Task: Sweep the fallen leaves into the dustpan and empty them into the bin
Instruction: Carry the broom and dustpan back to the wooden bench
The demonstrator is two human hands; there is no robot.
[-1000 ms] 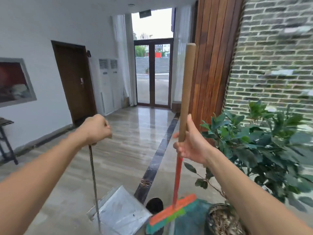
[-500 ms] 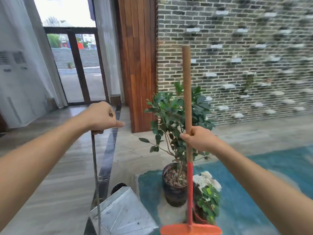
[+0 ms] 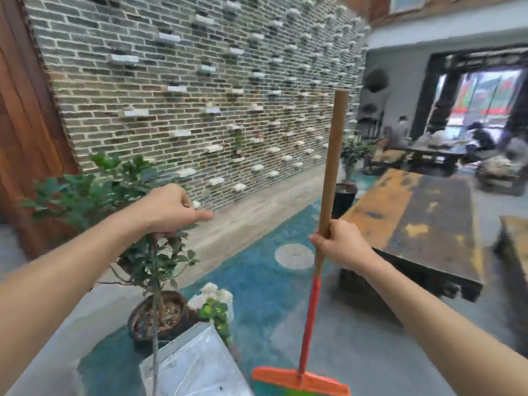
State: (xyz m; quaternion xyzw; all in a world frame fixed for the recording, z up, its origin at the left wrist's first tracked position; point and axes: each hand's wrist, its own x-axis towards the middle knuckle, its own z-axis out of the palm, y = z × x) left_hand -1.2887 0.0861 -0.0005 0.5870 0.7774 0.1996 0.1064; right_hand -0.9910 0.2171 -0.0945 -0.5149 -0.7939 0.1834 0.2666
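Note:
My left hand [image 3: 168, 210] is closed around the top of a thin metal rod that runs down to a silver metal dustpan [image 3: 194, 364] hanging at the bottom centre. My right hand [image 3: 340, 241] grips the brown wooden shaft of a broom [image 3: 328, 178], held upright. Below my fist the shaft turns red and ends in an orange head [image 3: 300, 381] with green bristles at the bottom edge. No fallen leaves and no bin are visible.
A dark pot with a leafy shrub [image 3: 157, 315] and a small white-flowered plant [image 3: 213, 298] stand right behind the dustpan. A blue painted floor patch [image 3: 257, 270] runs ahead. A low worn table [image 3: 414, 224] lies right. A brick wall [image 3: 200, 95] stands left, and another potted plant [image 3: 347, 192] farther on.
The view has swung right, from the glass door and hallway to the brick wall and the table. Both hands keep their grips; the dustpan and broom stay hanging in front.

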